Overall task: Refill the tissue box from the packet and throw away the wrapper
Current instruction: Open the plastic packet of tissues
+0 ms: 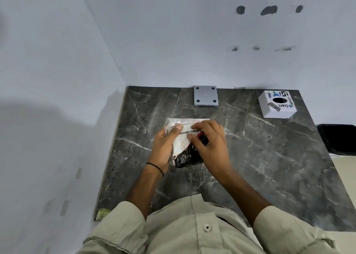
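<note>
The dark grey veined stone table [269,157] looks polished and smooth. The white-and-black crinkled plastic tissue packet [181,143] at centre is glossy. At two o'clock the white square tissue box [277,110] looks matt, perhaps plastic.

A single head-worn wide-angle view looks steeply down and forward from above the person's chest onto a dark marble counter [269,157] set into a wall corner. Both forearms reach away from the lens; the far wall fills the upper half.
</note>
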